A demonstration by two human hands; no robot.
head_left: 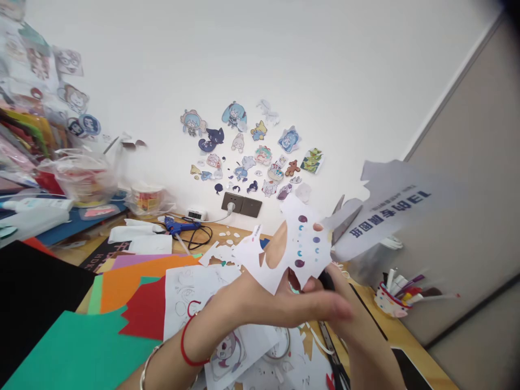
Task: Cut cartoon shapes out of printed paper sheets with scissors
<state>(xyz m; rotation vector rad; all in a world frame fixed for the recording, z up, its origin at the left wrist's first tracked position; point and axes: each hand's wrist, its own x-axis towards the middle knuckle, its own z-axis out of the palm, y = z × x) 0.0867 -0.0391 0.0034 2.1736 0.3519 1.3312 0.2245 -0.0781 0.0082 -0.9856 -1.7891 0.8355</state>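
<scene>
Holding the paper sheet (303, 265) just above our overlapping hands, the left one nearer us.
Our left hand (280, 307) reaches rightward in front, fingers pinching the sheet's lower edge; our right hand (338, 280), largely hidden behind it, seems closed on the scissors (346, 225). We see the sheet's long axis slant up to the right, the blades pointing up and crossing it. Beyond, we face the wall socket (241, 206).

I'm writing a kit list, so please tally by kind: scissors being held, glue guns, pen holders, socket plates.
Held metal-bladed scissors: 1
Blue plastic glue gun: 1
White patterned pen holder: 1
Brown rectangular socket plates: 2
Total: 5
</scene>
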